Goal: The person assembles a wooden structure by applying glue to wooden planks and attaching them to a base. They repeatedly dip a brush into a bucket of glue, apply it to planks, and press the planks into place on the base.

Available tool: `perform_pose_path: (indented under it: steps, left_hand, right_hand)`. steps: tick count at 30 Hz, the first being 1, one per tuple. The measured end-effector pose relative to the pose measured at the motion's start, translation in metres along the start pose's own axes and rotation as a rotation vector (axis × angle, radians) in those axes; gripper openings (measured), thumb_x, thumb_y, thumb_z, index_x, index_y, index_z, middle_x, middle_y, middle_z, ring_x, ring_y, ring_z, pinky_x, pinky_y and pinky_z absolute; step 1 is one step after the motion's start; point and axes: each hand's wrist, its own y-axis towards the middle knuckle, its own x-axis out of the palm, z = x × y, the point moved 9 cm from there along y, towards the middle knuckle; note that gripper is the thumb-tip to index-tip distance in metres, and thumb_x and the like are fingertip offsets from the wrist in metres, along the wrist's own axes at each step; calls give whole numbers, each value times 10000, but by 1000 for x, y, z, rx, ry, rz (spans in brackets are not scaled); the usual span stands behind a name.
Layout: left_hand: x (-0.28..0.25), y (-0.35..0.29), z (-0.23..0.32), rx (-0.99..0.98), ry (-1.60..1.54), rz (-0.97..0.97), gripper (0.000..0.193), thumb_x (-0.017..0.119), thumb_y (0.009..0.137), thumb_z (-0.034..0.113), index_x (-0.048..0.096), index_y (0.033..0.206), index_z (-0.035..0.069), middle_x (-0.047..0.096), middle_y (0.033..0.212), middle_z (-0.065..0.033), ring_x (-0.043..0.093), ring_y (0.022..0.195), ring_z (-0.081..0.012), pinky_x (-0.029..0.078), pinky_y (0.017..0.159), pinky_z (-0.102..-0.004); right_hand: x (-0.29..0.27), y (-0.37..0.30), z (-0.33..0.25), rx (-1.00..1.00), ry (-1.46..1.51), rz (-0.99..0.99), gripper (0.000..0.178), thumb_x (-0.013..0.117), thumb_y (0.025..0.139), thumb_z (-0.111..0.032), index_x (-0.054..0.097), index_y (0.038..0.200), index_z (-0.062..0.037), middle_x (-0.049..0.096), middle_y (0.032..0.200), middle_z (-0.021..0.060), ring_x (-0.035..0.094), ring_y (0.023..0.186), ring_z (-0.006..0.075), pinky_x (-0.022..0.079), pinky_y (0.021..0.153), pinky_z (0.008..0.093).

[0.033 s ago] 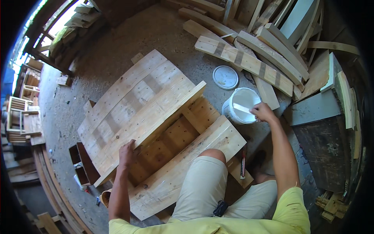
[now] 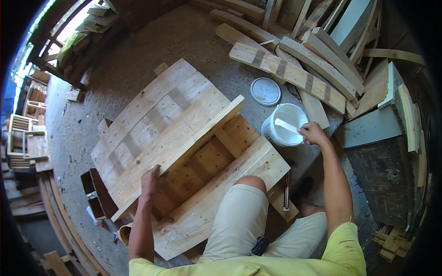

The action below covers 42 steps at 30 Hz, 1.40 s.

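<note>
The hands are well apart. The right hand (image 2: 314, 133) is closed on a flat whitish stick (image 2: 286, 126), slanting over the mouth of a round white bucket (image 2: 268, 132) on the grey floor (image 2: 73, 135), toward the floor's right edge. Nearer the middle stands a wooden assembly (image 2: 152, 117): pale, knotty planks flecked with dark dots, crossed by darker bands. The left hand (image 2: 150, 181) touches its raised board (image 2: 198, 136); whether it grips, I cannot tell.
</note>
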Motion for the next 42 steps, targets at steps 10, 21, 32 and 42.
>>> perform_pose_path:
  steps: [10,21,32,42]
  left_hand:
    - [1,26,83,38,-40,-81,390,750,858,389,599,986,53,692,876,-219,652,862,-438,510,757,-513]
    - [12,37,81,84,51,-78,463,780,814,443,583,956,49,694,854,-213,656,850,-439,514,746,-515]
    - [4,46,71,47,-26,-96,485,787,813,452,555,888,32,671,801,-230,637,817,-450,490,719,-523]
    - [8,43,72,74,2,-67,481,780,814,463,559,911,48,686,820,-205,652,821,-429,502,712,-509]
  right_hand:
    - [55,-21,-22,-326,901,416,348,539,1054,-240,630,1342,-68,694,1009,15,527,679,31,478,574,204]
    - [43,44,-179,-517,343,892,366,559,991,-99,602,1354,-77,652,1153,203,617,1057,399,496,908,452]
    - [98,1,-186,-515,96,729,379,578,961,-81,585,1339,-49,616,1010,202,625,930,410,504,802,501]
    - [116,-75,-219,-529,-103,478,326,576,976,-134,616,1295,-81,591,985,153,637,895,367,529,779,478]
